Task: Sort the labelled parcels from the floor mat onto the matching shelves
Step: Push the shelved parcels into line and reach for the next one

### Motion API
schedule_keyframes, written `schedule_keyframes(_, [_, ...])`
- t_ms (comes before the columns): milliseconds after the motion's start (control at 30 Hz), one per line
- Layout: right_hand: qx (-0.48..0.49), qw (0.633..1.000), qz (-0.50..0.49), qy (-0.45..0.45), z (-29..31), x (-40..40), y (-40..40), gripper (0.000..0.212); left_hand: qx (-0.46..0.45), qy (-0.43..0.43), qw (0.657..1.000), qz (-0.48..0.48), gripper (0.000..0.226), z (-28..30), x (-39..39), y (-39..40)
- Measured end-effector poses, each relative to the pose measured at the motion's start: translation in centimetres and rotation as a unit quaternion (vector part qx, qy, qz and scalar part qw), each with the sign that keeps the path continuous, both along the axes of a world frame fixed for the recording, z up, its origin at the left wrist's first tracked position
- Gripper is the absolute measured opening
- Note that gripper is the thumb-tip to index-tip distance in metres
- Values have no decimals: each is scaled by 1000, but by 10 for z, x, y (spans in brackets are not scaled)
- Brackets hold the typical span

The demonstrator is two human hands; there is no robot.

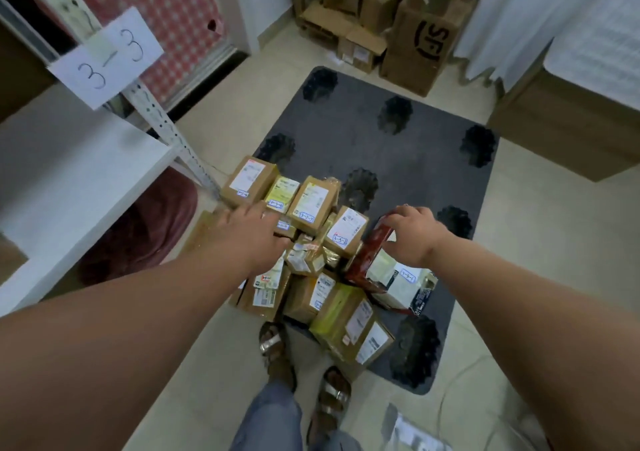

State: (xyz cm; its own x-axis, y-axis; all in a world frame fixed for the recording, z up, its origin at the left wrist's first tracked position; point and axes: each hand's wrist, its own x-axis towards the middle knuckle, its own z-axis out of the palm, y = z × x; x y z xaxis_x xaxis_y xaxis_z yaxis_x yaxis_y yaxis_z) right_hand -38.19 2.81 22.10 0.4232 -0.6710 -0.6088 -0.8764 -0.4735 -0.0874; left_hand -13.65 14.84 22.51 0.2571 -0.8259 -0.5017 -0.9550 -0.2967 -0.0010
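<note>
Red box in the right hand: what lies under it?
The red box, gripped by the right hand, tilts over a white parcel with a handwritten sticker, on the grey floor mat. What lies beneath its lower end is hidden.

A heap of brown and yellow-taped labelled parcels (311, 242) crowds the near-left corner of the dark grey floor mat (398, 139). At the heap's right a red-and-white box (377, 270) tilts, its sticker seemingly reading 3-3-1. Left of the mat stands the white shelf (69, 173), tagged 3-3.
</note>
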Motion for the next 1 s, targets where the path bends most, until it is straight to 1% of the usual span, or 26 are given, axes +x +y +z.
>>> schedule_keyframes(167, [36,998,-24,34,-43,1,-9,54,26,25,998,-45,57,-41,8,-30])
schedule_keyframes(267, [57,996,-40,48,-69,10,-15,55,56,46,996,-49,60,-65,17,-46])
schedule_keyframes(467, [91,991,-97,13,-114,44,-15,47,96,61,991,-75,62,-115,46,-60])
schedule_keyframes(533, [101,988,-116,6,-128,52,-12,45,115,64,989,-74,60,-132,53,-62])
schedule_keyframes(700, [140,979,-148,7,-154,56,-9,50,143,75,985,-63,58,-160,57,-71])
schedule_keyframes(833, [160,976,-147,20,-171,54,-15,46,153,91,983,-49,56,-176,52,-79])
schedule_keyframes(1000, [189,974,-126,18,-204,66,-24,45,167,123,978,7,55,-204,46,-82])
